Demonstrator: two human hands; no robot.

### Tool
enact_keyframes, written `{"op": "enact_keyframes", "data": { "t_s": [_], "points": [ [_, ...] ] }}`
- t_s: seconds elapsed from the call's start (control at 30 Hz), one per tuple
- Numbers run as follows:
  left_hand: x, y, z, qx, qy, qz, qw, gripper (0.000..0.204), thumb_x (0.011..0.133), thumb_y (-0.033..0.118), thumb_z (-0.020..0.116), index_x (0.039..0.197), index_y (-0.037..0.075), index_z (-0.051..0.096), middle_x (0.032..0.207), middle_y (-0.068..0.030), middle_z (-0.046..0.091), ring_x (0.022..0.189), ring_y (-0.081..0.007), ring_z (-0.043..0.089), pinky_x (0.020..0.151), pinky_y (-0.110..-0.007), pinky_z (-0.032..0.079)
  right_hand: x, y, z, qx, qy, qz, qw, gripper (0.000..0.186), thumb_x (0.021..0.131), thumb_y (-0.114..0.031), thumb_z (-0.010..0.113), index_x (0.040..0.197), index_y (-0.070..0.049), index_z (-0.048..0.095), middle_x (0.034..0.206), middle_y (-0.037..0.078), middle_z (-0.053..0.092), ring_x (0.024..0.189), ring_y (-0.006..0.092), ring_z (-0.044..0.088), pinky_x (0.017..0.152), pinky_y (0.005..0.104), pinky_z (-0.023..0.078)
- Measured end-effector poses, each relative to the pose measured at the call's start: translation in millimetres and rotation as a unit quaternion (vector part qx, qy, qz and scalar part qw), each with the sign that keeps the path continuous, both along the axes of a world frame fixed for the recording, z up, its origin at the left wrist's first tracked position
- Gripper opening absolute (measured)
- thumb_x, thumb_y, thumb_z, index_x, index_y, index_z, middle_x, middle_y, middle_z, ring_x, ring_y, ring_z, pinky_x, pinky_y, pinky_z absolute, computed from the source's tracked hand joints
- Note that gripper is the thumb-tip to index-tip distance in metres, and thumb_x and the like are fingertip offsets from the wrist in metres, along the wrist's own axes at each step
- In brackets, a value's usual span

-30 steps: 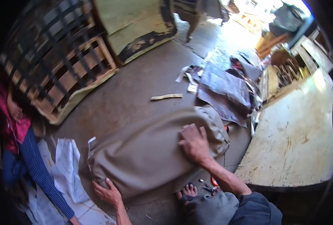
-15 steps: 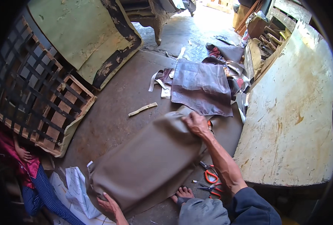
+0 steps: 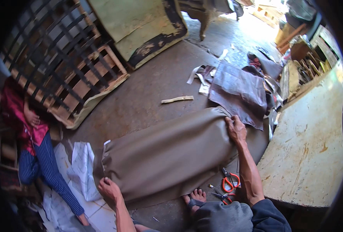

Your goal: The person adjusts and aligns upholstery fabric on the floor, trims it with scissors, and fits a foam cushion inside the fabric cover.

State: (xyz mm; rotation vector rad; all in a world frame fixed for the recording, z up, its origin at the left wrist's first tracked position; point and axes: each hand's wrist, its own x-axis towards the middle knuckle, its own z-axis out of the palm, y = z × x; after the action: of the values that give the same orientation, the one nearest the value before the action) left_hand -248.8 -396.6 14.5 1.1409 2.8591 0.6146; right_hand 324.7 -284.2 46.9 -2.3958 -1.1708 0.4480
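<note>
A long brown leatherette cover (image 3: 167, 152), gathered along its left end, lies across the floor in front of me. At its lower left corner my left hand (image 3: 110, 188) is closed, pinching the edge. My right hand (image 3: 236, 128) grips the upper right end, fingers folded over the material. Whether a cushion fills the cover, I cannot tell. Below my right forearm lie a cutting tool with orange loop handles (image 3: 230, 183) and a smaller red-handled tool (image 3: 224, 198), close to my foot (image 3: 197, 196).
Dark leatherette pieces (image 3: 237, 89) and scraps lie beyond my right hand. A pale strip (image 3: 177, 99) rests on the floor. A worn board (image 3: 303, 166) stands right; a webbed wooden frame (image 3: 82, 83) leans left. Another person (image 3: 48, 166) sits left beside a white sheet (image 3: 80, 170).
The view has swung left, so the surroundings sit farther right. The cover now looks flatter and stretched lengthwise between my hands. Both hands keep their hold at its ends.
</note>
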Motion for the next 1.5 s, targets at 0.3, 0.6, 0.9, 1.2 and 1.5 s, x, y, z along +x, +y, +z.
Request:
{"op": "enact_keyframes", "data": {
  "t_s": [0.3,0.6,0.9,1.2,1.5],
  "points": [
    [-47,-1,-18,0.071,-0.204,0.076,0.973,0.027,0.093,0.026,0.067,0.098,0.000,0.063,0.098,-0.0144,0.059,0.094,-0.0301,0.057,0.086,-0.043,0.045,12,-59,-35,0.085,0.012,-0.014,0.996,0.050,0.099,-0.053,0.054,0.094,-0.004,0.064,0.085,0.023,0.067,0.084,0.0416,0.065,0.076,0.0474,0.048],
    [-47,7,-19,0.153,-0.120,0.016,0.981,0.023,0.098,0.023,0.064,0.096,0.002,0.056,0.085,-0.0078,0.056,0.077,-0.0223,0.052,0.076,-0.037,0.045,14,-40,-16,0.096,-0.013,0.022,0.995,0.065,0.093,-0.058,0.062,0.069,0.003,0.060,0.061,0.021,0.054,0.056,0.0295,0.048,0.060,0.0447,0.043],
    [-55,-5,-16,0.106,-0.078,-0.058,0.990,0.031,0.105,0.027,0.051,0.104,-0.003,0.057,0.100,-0.0241,0.065,0.093,-0.0400,0.061,0.084,-0.045,0.047,16,-46,-29,0.009,0.046,-0.033,0.998,0.064,0.097,-0.064,0.050,0.085,-0.003,0.063,0.082,0.022,0.062,0.077,0.0350,0.062,0.074,0.0442,0.047],
    [-11,-25,0,0.002,-0.015,-0.047,0.999,0.037,0.107,0.032,0.044,0.104,-0.003,0.055,0.102,-0.0289,0.063,0.094,-0.0491,0.058,0.077,-0.052,0.044,13,-90,-52,0.195,0.107,-0.016,0.975,0.030,0.096,-0.031,0.069,0.101,-0.002,0.064,0.085,0.003,0.064,0.079,0.0102,0.056,0.073,0.0278,0.048],
    [-51,57,-13,0.038,0.027,-0.049,0.998,0.037,0.105,0.041,0.044,0.102,0.006,0.057,0.088,-0.0266,0.066,0.082,-0.0512,0.061,0.068,-0.059,0.044,-18,-29,-36,0.184,0.113,-0.019,0.976,0.038,0.094,-0.038,0.069,0.098,-0.001,0.063,0.082,0.012,0.064,0.077,0.0198,0.058,0.074,0.0361,0.048]
  ]
}}
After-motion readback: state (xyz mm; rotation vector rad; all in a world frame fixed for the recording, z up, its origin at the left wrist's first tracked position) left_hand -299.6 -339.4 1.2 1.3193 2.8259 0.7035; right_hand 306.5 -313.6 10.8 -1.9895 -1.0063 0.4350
